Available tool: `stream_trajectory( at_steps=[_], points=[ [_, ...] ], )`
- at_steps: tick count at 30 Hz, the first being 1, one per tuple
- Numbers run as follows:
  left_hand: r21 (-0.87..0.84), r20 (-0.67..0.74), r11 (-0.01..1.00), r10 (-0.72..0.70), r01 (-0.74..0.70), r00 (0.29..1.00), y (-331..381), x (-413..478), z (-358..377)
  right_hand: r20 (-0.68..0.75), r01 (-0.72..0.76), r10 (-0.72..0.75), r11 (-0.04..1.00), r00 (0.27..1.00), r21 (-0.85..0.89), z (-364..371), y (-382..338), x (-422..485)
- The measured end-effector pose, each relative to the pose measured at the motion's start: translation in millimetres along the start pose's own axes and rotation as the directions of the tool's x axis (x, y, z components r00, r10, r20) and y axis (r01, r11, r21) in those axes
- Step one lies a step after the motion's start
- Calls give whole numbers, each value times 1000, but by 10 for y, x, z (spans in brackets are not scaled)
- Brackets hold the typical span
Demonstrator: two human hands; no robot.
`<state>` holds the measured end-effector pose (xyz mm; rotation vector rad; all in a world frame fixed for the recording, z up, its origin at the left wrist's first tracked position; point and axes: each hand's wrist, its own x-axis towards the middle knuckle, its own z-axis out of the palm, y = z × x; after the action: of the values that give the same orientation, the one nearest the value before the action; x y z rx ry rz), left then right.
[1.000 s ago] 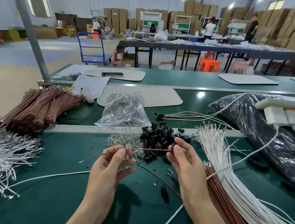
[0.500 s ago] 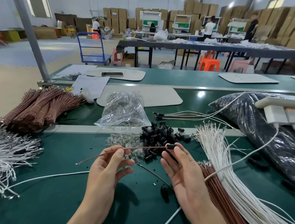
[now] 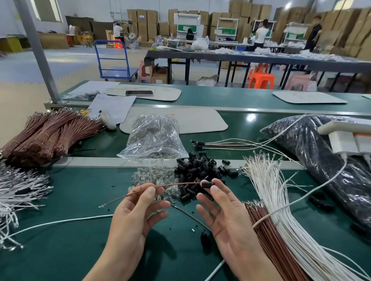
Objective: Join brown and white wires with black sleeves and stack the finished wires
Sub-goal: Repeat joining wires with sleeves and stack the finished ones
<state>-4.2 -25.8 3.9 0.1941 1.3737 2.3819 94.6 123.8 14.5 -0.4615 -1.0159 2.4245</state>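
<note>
1. Just before the sleeve pile (image 3: 200, 163), your left hand (image 3: 139, 212) pinches the brown wire (image 3: 176, 183); your right hand (image 3: 229, 221) touches the sleeve (image 3: 207, 183) on its end; grip unclear.
2. It looks light, whippy; the sleeve looks tiny, slick; pinch both near the tip.
</note>
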Motion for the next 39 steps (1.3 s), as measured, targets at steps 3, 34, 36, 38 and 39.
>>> stream_trajectory(
  at_steps=[3,34,36,38,39],
  points=[
    [-32,2,999,-30,30,1000,35,10,-2,6,-2,2,1000,1000,-9,0,9,3],
    [-57,2,994,-97,97,995,73,-8,30,15,70,-69,984,998,-163,-46,-12,21],
    [-61,-1,993,-97,97,995,71,-5,18,22,54,-51,985,998,-164,-49,-17,16],
    [-16,28,997,-81,81,996,28,-28,45,57,22,-11,982,998,-189,-22,7,-7],
    [27,46,998,-66,65,997,-1,-44,61,77,9,7,978,997,-207,-1,29,-19]
  ],
)
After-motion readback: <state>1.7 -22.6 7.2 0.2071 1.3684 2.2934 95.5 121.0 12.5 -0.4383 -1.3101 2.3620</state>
